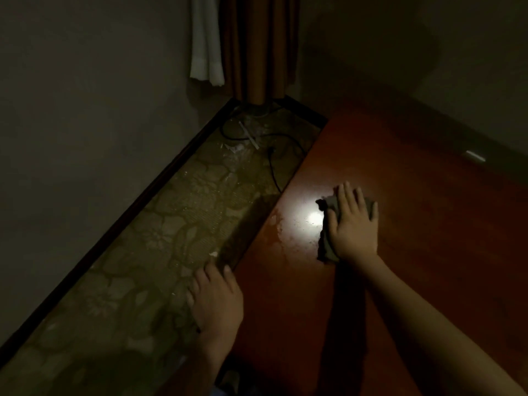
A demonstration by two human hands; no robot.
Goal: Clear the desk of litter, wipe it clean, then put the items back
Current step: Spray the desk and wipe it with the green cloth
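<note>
Pressing flat on a grey cloth [328, 224], right hand [353, 227] has its fingers [347, 195] straight and spread, pinning the cloth to the red-brown desk [414, 252] beside a bright glare spot; left hand [217, 301] rests at the desk's left edge, fingers loosely bent, holding nothing; patterned carpet [143, 267] with a black cable [271, 167] lies alongside.

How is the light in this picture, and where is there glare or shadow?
Head view: dim overall; one bright glare spot shines on the red desk, just left of the cloth under the right hand; that arm casts a dark shadow on the desk; the walls and corners fade into darkness.
</note>
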